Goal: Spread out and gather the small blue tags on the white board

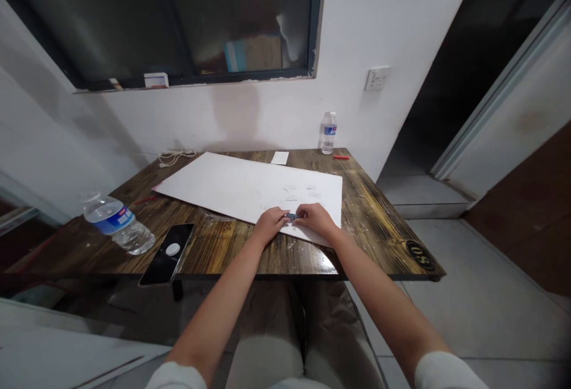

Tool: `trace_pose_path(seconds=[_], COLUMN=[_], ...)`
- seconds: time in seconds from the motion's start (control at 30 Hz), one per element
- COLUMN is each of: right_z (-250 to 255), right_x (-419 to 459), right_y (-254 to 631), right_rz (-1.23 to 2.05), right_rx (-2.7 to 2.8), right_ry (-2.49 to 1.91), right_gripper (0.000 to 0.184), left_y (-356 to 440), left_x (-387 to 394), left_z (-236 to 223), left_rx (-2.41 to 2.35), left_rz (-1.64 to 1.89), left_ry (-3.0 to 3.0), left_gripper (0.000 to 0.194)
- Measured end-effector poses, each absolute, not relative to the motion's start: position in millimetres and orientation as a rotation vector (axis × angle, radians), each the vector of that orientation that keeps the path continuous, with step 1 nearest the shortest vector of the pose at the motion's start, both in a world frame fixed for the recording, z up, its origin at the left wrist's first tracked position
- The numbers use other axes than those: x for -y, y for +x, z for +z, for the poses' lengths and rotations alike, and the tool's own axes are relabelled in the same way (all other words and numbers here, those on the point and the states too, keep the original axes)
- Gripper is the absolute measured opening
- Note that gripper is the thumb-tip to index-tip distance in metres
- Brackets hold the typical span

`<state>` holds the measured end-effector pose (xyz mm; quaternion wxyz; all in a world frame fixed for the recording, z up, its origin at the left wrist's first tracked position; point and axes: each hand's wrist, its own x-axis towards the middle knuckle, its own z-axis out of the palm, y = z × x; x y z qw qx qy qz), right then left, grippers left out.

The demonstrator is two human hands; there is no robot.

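My left hand and my right hand meet over the near right part of a large white board. Between their fingertips they pinch a small bluish piece, too small to make out its kind. Both hands are closed on it, the left at one end and the right at the other. Just beyond the fingers, several thin pale slips with dark edges lie on the board.
A tipped water bottle and a phone with a white cap on it are at the left. Farther back are a white cable, a white card, an upright bottle and a red pen-like stick.
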<state>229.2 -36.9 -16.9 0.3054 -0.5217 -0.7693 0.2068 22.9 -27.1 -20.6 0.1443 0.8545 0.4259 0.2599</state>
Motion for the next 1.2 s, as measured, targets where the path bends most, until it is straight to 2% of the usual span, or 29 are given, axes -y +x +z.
trace_pose_path(seconds=[0.13, 0.27, 0.43, 0.67, 0.87, 1.0, 1.2], right_z=[-18.6, -18.1, -20.5, -21.0, -24.4, -33.8, -33.4], right_x=[36.2, 35.4, 34.0, 28.4, 18.8, 19.8, 25.3], right_y=[228.5, 230.3, 232.0, 237.5, 270.4, 284.1, 279.0], right_rz=[0.492, 0.540, 0.594, 0.689, 0.394, 0.297, 0.183], right_rx=[2.017, 2.026, 2.038, 1.976, 1.559, 1.641, 1.765], right_ry=[-1.394, -1.362, -1.307, -1.213, -1.545, -1.738, -1.812], right_gripper=[0.013, 0.020, 0.018, 0.015, 0.018, 0.029, 0.026], left_y=[23.0, 23.2, 23.7, 26.4, 27.4, 27.2, 27.0], left_x=[27.8, 26.1, 26.1, 26.6, 28.3, 25.4, 24.2], left_z=[-19.9, -21.3, -20.9, -18.3, -16.4, -20.4, -20.7], left_rx=[-1.232, -1.234, -1.171, -1.174, -1.225, -1.270, -1.306], left_rz=[0.722, 0.735, 0.764, 0.789, 0.868, 0.855, 0.832], left_ry=[2.498, 2.481, 2.456, 2.422, 2.353, 2.348, 2.346], left_gripper=[0.035, 0.041, 0.037, 0.014, 0.013, 0.012, 0.010])
